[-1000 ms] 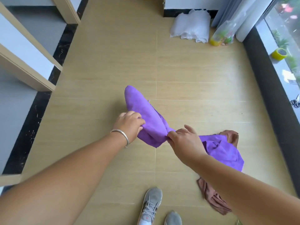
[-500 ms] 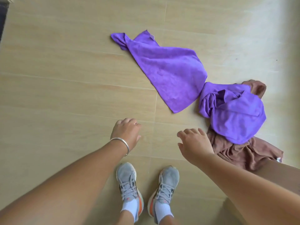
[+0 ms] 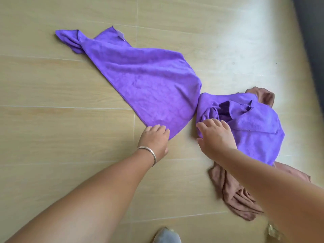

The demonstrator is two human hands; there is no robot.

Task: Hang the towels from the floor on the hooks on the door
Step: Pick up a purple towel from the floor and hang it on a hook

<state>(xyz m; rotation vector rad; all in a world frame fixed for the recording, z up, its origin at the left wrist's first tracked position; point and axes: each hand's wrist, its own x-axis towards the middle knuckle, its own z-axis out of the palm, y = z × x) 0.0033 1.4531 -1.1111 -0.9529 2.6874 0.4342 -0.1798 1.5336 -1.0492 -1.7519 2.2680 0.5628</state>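
A purple towel (image 3: 145, 78) lies spread flat on the wooden floor (image 3: 52, 120), one end twisted at the far left. Touching its right end is a crumpled purple towel (image 3: 254, 127); whether the two are one piece I cannot tell. The crumpled one rests on a brown towel (image 3: 233, 192), which also pokes out behind it. My left hand (image 3: 154, 139) has its fingertips at the flat towel's near corner, gripping nothing. My right hand (image 3: 215, 135) hovers with spread fingers over the crumpled towel's near edge. Door and hooks are out of view.
A dark wall base (image 3: 312, 32) runs along the upper right edge. The toe of my grey shoe (image 3: 167, 235) shows at the bottom. A small blurred object (image 3: 273, 232) lies at the bottom right.
One second ago both hands held the purple towel up. It then lay dropped on the floor. Since then both open hands have moved down and forward to the towels' near edges.
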